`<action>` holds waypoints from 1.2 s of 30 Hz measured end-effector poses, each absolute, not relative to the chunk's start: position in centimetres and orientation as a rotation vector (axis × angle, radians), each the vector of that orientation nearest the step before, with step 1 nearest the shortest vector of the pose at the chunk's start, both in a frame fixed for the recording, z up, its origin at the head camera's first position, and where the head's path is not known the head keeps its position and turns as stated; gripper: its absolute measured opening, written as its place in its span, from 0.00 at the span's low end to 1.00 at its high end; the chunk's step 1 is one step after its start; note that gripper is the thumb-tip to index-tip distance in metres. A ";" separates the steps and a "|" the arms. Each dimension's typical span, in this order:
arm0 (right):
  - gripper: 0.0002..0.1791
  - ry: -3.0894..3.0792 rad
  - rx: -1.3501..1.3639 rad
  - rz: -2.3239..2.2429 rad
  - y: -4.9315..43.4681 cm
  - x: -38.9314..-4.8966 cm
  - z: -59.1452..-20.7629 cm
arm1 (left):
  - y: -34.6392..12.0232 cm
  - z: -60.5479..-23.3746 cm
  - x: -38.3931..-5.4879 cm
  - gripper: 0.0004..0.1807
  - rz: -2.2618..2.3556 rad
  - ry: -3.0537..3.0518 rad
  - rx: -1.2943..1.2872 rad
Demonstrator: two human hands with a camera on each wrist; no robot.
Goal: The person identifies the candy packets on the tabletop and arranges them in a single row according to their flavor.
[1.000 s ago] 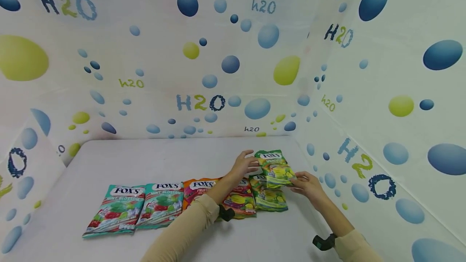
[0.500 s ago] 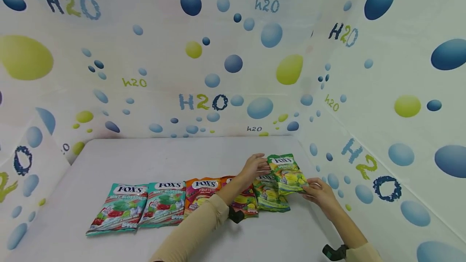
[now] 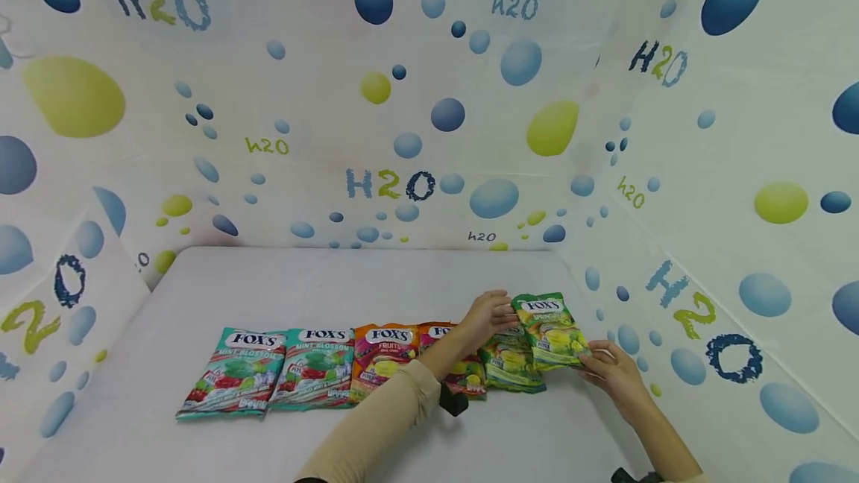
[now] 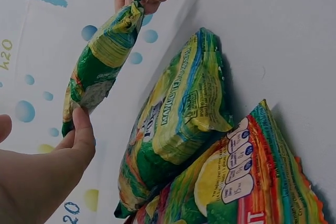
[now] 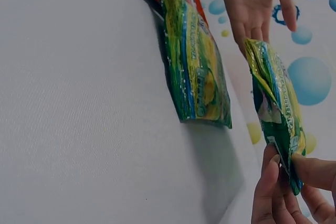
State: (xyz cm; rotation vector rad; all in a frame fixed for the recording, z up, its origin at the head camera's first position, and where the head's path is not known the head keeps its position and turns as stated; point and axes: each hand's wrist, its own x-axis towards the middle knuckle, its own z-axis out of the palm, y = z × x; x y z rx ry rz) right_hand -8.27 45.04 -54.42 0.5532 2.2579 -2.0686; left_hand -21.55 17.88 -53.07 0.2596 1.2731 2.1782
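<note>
A green and yellow candy bag (image 3: pixel 552 330) is held raised and tilted at the right end of a row of bags. My right hand (image 3: pixel 614 379) pinches its lower right corner between thumb and fingers, plain in the right wrist view (image 5: pixel 294 182). At the bag's upper left edge is my left hand (image 3: pixel 488 319); its fairly straight fingers (image 4: pixel 81 129) touch the bag from behind while the thumb stands apart. Just beneath lies a second green candy bag (image 3: pixel 513 364), partly covered in the head view. It shows more fully in the left wrist view (image 4: pixel 173 114).
Further left on the white table (image 3: pixel 322 282) lie two teal mint bags (image 3: pixel 231 375), an orange fruit bag (image 3: pixel 376 356) and a red bag (image 3: pixel 473 379) partly behind my left forearm. Walls printed with blue and green dots (image 3: pixel 447 115) stand behind and to the right.
Both hands have carried the raised green candy bag rightward and slightly lower, uncovering more of the green bag beneath. The head view has also turned a little, shifting the row of bags rightward.
</note>
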 end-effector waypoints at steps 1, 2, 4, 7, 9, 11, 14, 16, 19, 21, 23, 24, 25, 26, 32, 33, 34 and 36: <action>0.20 2.255 0.551 -2.067 45.1 -8.2 -54.5 | 17.9 -53.1 -21.5 0.33 2.174 1.267 0.251; 0.20 2.250 0.553 -2.071 45.1 -8.2 -54.5 | 18.0 -53.2 -21.5 0.34 2.172 1.267 0.243; 0.19 2.242 0.558 -2.077 45.3 -8.1 -54.6 | 18.1 -53.3 -21.5 0.34 2.158 1.280 0.248; 0.17 2.234 0.566 -2.081 45.4 -8.1 -54.8 | 18.4 -53.2 -21.2 0.33 2.127 1.326 0.277; 0.15 2.231 0.569 -2.080 45.6 -8.1 -54.9 | 18.5 -53.1 -21.1 0.33 2.102 1.350 0.288; 0.15 2.222 0.565 -2.083 45.7 -8.1 -55.0 | 18.7 -53.0 -21.0 0.34 2.080 1.372 0.278; 0.17 2.210 0.553 -2.094 46.0 -7.9 -55.1 | 18.9 -52.9 -21.0 0.35 2.046 1.406 0.277; 0.17 2.203 0.546 -2.091 46.3 -7.8 -55.2 | 19.1 -52.9 -20.9 0.36 2.031 1.423 0.284; 0.18 2.204 0.580 -2.083 46.8 -7.5 -55.3 | 19.6 -52.9 -20.6 0.35 2.004 1.448 0.312; 0.19 2.210 0.600 -2.048 47.1 -7.3 -55.4 | 19.8 -52.8 -20.4 0.34 1.993 1.450 0.311; 0.20 2.207 0.635 -2.037 47.3 -7.1 -55.5 | 20.1 -52.6 -20.2 0.33 1.973 1.464 0.320; 0.20 2.199 0.648 -2.033 47.4 -7.0 -55.6 | 20.2 -52.5 -20.1 0.33 1.969 1.462 0.318; 0.20 2.190 0.664 -2.029 47.4 -6.9 -55.7 | 20.3 -52.4 -20.1 0.34 1.964 1.460 0.315; 0.19 2.179 0.682 -2.031 47.4 -6.8 -55.7 | 20.4 -52.3 -20.0 0.34 1.960 1.458 0.314; 0.16 2.117 0.739 -2.081 47.1 -6.5 -56.0 | 21.0 -52.3 -20.3 0.33 1.951 1.466 0.291; 0.17 2.115 0.745 -2.081 47.0 -6.5 -56.0 | 21.1 -52.4 -20.4 0.33 1.947 1.474 0.288; 0.18 2.116 0.751 -2.079 46.9 -6.5 -56.0 | 21.3 -52.5 -20.5 0.33 1.942 1.482 0.284; 0.20 2.120 0.766 -2.069 46.9 -6.5 -55.9 | 21.5 -52.7 -20.6 0.31 1.918 1.511 0.290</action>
